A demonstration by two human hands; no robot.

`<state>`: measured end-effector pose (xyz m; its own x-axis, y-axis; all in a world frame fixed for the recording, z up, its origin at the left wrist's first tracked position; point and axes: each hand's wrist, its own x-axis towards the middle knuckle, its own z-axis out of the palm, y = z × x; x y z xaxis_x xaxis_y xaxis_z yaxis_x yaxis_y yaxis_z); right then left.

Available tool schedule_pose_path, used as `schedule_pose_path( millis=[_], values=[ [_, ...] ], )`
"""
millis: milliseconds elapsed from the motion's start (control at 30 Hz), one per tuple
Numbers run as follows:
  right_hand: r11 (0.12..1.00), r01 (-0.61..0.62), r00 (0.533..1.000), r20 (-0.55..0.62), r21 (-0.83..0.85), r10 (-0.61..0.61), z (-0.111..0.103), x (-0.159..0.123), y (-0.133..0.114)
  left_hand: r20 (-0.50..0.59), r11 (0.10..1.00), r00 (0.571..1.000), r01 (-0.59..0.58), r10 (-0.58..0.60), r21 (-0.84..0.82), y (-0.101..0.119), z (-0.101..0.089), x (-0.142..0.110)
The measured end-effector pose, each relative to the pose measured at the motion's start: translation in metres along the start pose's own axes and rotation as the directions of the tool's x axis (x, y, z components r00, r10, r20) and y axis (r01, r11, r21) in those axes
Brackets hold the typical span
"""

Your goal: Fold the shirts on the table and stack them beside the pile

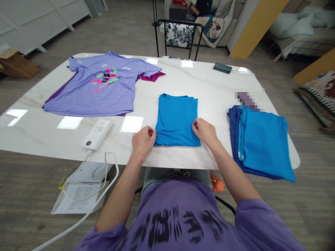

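Observation:
A blue shirt [176,118], folded into a narrow rectangle, lies on the white table [209,87] in front of me. My left hand [142,139] pinches its near left corner with fingers closed. My right hand [205,130] grips the near right edge of the same shirt, fingers curled over the cloth.
A purple T-shirt [99,87] lies spread flat at the far left, over a striped garment [151,76]. A stack of folded blue shirts [261,143] sits at the right edge. A white power bank [96,134] with a cable lies left of my hands. A black chair [179,35] stands beyond the table.

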<state>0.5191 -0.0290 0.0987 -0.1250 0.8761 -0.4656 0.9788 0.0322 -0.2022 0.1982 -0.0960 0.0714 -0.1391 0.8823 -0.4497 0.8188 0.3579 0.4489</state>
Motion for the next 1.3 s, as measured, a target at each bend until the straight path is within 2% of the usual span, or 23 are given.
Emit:
schedule_pose_path(
  millis=[100,200,300,400,467,600,733,867,1033,1200,1300],
  values=[
    [1.0,-0.004,0.999,-0.039,0.024,0.005,-0.004,0.015,-0.003,-0.053,0.998,0.999,-0.013,0.01,-0.063,0.0,0.0,0.009],
    [0.999,-0.006,0.997,-0.073,0.038,0.009,-0.004,0.049,-0.012,-0.089,0.996,0.995,-0.056,0.049,-0.074,0.013,0.004,0.038],
    [0.999,-0.034,0.998,-0.043,0.003,0.034,-0.002,0.088,-0.016,-0.023,0.997,0.997,-0.069,0.068,-0.03,0.026,0.009,0.071],
    [0.998,-0.036,0.999,0.037,-0.046,0.037,-0.002,0.112,-0.013,0.031,0.997,0.997,-0.075,0.075,0.0,0.028,0.013,0.091],
    [0.998,-0.036,0.997,0.06,-0.052,0.039,-0.005,0.118,-0.007,0.044,0.997,0.996,-0.075,0.075,0.002,0.023,0.014,0.095],
    [0.996,-0.085,0.996,0.025,-0.013,0.086,-0.014,0.119,0.007,0.054,0.998,0.996,-0.067,0.066,0.006,0.013,0.012,0.091],
    [0.994,-0.069,0.997,0.046,0.08,0.066,-0.019,0.124,0.018,0.035,0.997,0.996,-0.083,0.082,0.008,0.014,0.007,0.093],
    [0.984,-0.118,0.993,-0.012,0.132,0.121,-0.014,0.137,0.02,0.012,0.994,0.994,-0.108,0.108,0.01,0.026,0.008,0.118],
    [0.991,-0.115,0.993,-0.006,0.065,0.116,-0.008,0.151,0.023,0.026,0.994,0.993,-0.112,0.112,0.003,0.037,0.017,0.153],
    [0.977,-0.179,0.979,-0.082,0.12,0.189,-0.01,0.155,0.036,0.031,0.993,0.993,-0.114,0.115,-0.016,0.034,0.024,0.162],
    [0.967,-0.202,0.972,-0.088,0.157,0.217,-0.011,0.157,0.041,0.029,0.993,0.993,-0.117,0.118,-0.033,0.031,0.027,0.162]
  ],
)
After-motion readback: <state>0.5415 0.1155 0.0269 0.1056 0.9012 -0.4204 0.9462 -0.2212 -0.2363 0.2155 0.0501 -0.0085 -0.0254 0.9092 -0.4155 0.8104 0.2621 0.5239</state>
